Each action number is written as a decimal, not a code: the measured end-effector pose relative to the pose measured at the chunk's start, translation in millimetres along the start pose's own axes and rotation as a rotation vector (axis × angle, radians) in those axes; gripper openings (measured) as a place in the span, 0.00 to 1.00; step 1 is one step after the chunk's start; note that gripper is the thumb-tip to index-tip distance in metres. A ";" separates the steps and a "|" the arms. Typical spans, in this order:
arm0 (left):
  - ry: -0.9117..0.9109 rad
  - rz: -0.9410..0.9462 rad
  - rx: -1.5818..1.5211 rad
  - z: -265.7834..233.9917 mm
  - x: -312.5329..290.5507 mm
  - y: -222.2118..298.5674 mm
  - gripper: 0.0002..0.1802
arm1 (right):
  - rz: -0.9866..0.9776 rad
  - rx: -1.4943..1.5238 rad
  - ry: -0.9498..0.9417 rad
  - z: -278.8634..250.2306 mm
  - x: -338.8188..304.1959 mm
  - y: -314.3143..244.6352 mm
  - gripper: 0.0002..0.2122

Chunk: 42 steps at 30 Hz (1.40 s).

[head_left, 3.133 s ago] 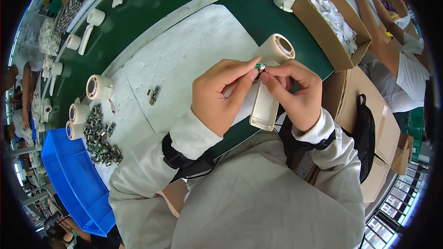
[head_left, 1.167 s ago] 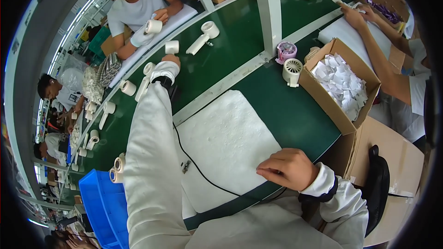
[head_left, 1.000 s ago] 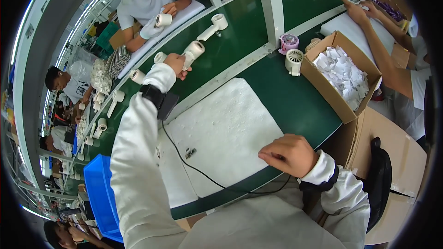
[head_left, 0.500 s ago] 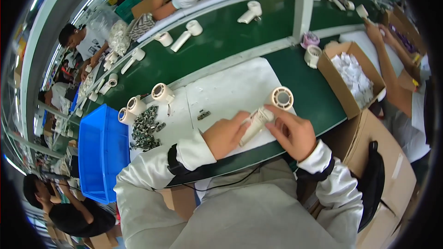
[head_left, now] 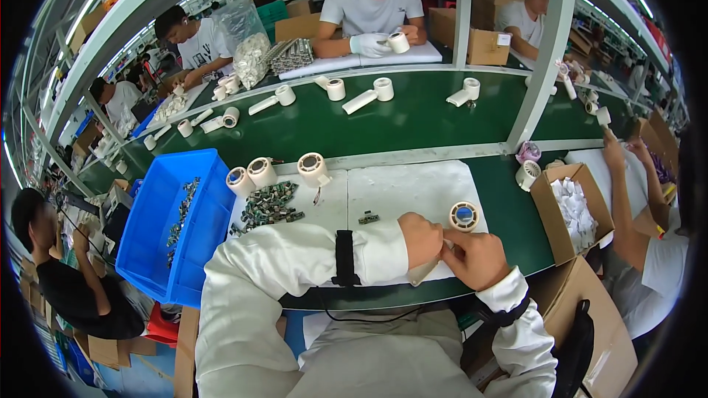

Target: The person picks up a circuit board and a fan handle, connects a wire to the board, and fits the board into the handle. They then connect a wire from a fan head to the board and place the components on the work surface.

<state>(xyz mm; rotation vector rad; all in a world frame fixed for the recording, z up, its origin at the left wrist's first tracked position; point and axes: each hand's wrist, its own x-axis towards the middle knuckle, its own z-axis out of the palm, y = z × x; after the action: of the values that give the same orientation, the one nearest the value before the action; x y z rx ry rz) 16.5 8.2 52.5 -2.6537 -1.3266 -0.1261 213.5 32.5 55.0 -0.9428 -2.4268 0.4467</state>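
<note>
The cream fan body (head_left: 464,216) sits at three o'clock on our white mat (head_left: 413,184), handle (head_left: 422,273) beneath our curled left hand (head_left: 422,239) and right hand (head_left: 478,259), exact grips hidden, so we should steady it gently.

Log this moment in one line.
left hand: at cream housing, grip hidden | right hand: at same housing | board pile: beside blue bin

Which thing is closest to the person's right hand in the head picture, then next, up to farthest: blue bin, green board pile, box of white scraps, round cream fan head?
From the right hand:
1. Round cream fan head: just beyond the hand.
2. Box of white scraps: off to the right.
3. Green board pile: well to the left.
4. Blue bin: farther left, past the pile.
</note>
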 end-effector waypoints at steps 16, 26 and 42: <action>-0.116 0.107 -0.258 -4.7 -18.1 -15.1 0.08 | 0.056 0.289 -0.069 3.6 -4.4 18.7 0.06; 0.089 -0.252 -0.257 -8.8 -47.4 -48.8 0.09 | 0.050 0.352 0.076 18.5 -6.4 12.4 0.06; -0.010 -0.376 -0.469 -3.4 -65.7 -69.7 0.13 | 0.041 0.242 0.228 9.8 -4.9 13.0 0.06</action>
<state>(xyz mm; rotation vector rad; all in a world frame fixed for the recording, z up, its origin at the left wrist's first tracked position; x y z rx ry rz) -78.6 -3.1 53.9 -2.7112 -1.9969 -0.5325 218.1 37.1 39.3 -0.8869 -2.0978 0.5986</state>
